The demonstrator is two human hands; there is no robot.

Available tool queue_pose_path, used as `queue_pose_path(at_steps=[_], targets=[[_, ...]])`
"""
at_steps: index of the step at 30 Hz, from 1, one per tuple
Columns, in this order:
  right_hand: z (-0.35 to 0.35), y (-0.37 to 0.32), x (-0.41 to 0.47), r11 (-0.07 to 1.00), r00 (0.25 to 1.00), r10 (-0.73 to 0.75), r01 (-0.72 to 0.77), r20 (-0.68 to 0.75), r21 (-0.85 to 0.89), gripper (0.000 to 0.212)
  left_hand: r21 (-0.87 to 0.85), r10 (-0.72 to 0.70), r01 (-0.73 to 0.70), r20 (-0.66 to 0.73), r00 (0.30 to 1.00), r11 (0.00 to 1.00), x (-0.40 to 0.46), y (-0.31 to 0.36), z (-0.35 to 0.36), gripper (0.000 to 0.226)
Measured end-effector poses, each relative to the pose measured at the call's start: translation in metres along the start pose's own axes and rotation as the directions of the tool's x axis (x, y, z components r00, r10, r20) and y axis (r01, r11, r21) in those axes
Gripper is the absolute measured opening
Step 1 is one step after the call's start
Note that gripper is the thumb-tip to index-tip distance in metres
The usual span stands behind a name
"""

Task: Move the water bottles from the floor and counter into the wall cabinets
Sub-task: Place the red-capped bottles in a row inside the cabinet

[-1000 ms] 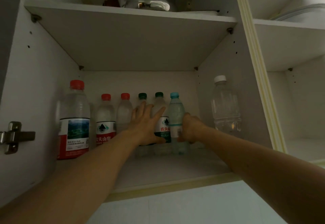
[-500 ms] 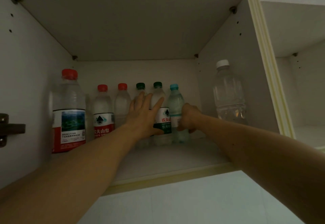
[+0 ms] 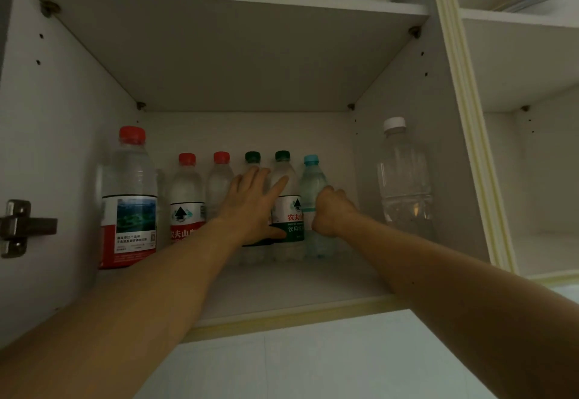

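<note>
1. Head view, looking up into an open white wall cabinet (image 3: 78,154); a metal hinge (image 3: 22,226) sits on its left wall.
2. Farthest left on the lower shelf (image 3: 282,289) stands a large red-capped bottle (image 3: 130,198). Its red and white label carries a landscape picture and small Chinese print too fine to read.
3. Next, at the back, a small red-capped bottle (image 3: 187,198) shows a red and white label with a dark mountain logo and the characters 农夫山, the rest hidden by the forearm.
4. A second small red-capped bottle (image 3: 220,185) stands beside it, its label hidden.
5. The left hand (image 3: 253,207) reaches in with fingers straight and spread, palm pressed flat against the left green-capped bottle (image 3: 252,160) and the right green-capped bottle (image 3: 286,207). The thumb lies low across the right one's label.
6. That label is white above and green below, with a mountain logo, red 农夫山 and white 饮用 partly visible.
7. Touching it on the right is a blue-capped bottle (image 3: 313,185) with a pale label, writing unreadable.
8. The right hand (image 3: 332,210) is curled round the blue-capped bottle's lower body, knuckles toward the camera, gripping it as it stands upright on the shelf.
9. Farthest right, near the cabinet's side wall, stands a large white-capped bottle (image 3: 404,179), clear and unlabelled.
</note>
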State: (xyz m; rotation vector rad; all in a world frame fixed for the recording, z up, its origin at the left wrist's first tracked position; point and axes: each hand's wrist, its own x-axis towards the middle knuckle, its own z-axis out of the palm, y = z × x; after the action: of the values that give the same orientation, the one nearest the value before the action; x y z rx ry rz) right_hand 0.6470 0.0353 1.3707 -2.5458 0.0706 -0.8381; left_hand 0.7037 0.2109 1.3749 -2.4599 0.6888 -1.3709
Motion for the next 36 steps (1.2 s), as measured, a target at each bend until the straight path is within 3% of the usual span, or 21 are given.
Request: queue_pose_path(at_steps=[3, 8, 11, 14, 16, 19, 22, 25, 29, 34, 36], targets=[[-0.009, -0.010, -0.018, 0.988, 0.978, -0.153, 0.151, -0.141, -0.024, 0.065, -0.104, 0.023, -0.024, -0.011, 1.000, 0.994, -0.003, -0.007, -0.005, 0.112], [-0.037, -0.018, -0.061, 0.921, 0.829, -0.385, 0.372, -0.406, -0.113, 0.053, -0.214, 0.014, -0.031, -0.078, 0.997, 0.976, -0.014, -0.001, -0.025, 0.099], [-0.057, -0.014, -0.087, 0.908, 0.754, -0.418, 0.357, -0.507, -0.219, 0.059, -0.202, -0.014, -0.028, -0.205, 0.979, 0.979, -0.023, 0.001, -0.045, 0.086], [-0.070, -0.001, -0.106, 0.927, 0.750, -0.370, 0.263, -0.548, -0.267, 0.069, -0.220, -0.123, 0.053, -0.316, 0.941, 0.974, -0.037, -0.001, -0.063, 0.080], [-0.071, 0.010, -0.115, 0.956, 0.796, -0.281, 0.188, -0.535, -0.223, 0.079, -0.323, -0.212, 0.126, -0.246, 0.946, 0.938, -0.049, 0.001, -0.072, 0.083], [-0.066, 0.025, -0.126, 0.997, 0.884, -0.082, 0.067, -0.460, -0.048, 0.090, -0.534, -0.278, 0.247, 0.023, 0.960, 0.808, -0.072, 0.019, -0.087, 0.084], [-0.059, 0.035, -0.133, 0.997, 0.875, -0.073, 0.054, -0.478, -0.054, 0.089, -0.563, -0.283, 0.335, 0.181, 0.942, 0.756, -0.100, 0.039, -0.099, 0.084], [-0.057, 0.037, -0.130, 0.996, 0.870, -0.084, 0.057, -0.485, -0.070, 0.092, -0.606, -0.316, 0.396, 0.239, 0.918, 0.690, -0.131, 0.046, -0.103, 0.079], [-0.057, 0.040, -0.115, 1.000, 0.911, -0.013, 0.017, -0.412, 0.006, 0.093, -0.616, -0.413, 0.453, 0.219, 0.884, 0.644, -0.149, 0.044, -0.106, 0.065], [-0.058, 0.046, -0.084, 0.980, 0.972, 0.104, -0.065, -0.208, 0.186, 0.073, -0.558, -0.410, 0.333, -0.015, 0.912, 0.760, -0.155, 0.055, -0.110, 0.076], [-0.057, 0.047, -0.067, 0.979, 0.988, 0.096, -0.071, -0.124, 0.192, 0.069, -0.576, -0.421, 0.318, -0.051, 0.905, 0.753, -0.156, 0.055, -0.110, 0.074]])
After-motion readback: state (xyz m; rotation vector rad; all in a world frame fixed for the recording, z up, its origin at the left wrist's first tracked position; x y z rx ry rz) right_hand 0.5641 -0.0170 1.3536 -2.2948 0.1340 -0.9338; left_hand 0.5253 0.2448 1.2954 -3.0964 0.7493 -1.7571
